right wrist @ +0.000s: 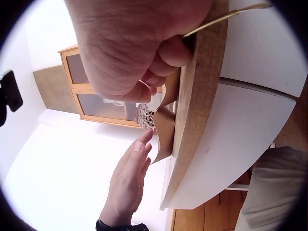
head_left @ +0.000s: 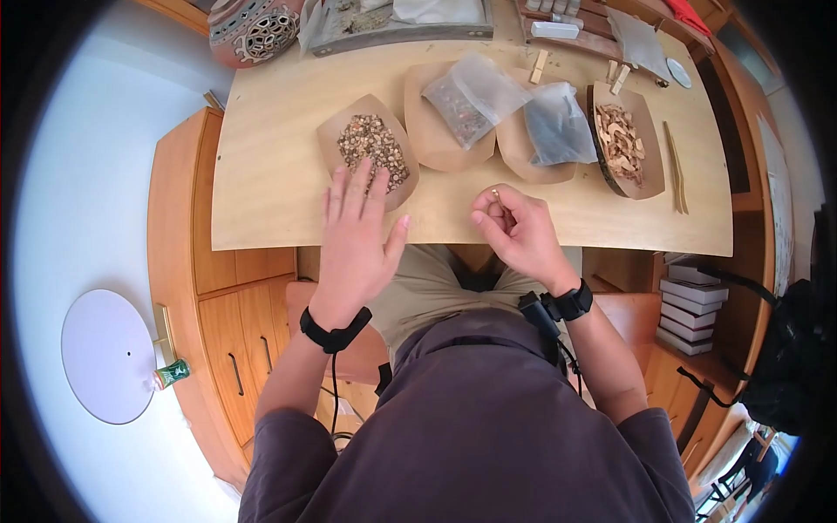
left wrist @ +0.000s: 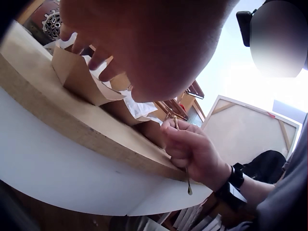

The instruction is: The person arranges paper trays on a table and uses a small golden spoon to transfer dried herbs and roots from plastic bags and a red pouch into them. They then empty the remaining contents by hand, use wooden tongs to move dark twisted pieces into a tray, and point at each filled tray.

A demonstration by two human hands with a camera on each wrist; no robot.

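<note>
In the head view a paper tray (head_left: 330, 132) of small brown and pale pieces (head_left: 362, 139) lies on the table. My left hand (head_left: 359, 240) is over its near edge, fingers spread and straight; whether they touch the pieces I cannot tell. To the right, at the table's front edge, my right hand (head_left: 523, 234) pinches a thin brass-coloured tool. In the left wrist view the tool (left wrist: 189, 187) sticks out below the right hand (left wrist: 192, 149), its small flattened end down. The right wrist view shows the tool's shaft (right wrist: 216, 20) leaving the curled fingers.
Two paper trays (head_left: 427, 150) hold translucent bags (head_left: 475, 100). Farther right are a tray of pale chips (head_left: 621, 144) and thin tongs (head_left: 676, 166). A grey tray (head_left: 401, 37), a patterned pot (head_left: 253, 33) and a wooden rack (head_left: 588, 30) stand at the back.
</note>
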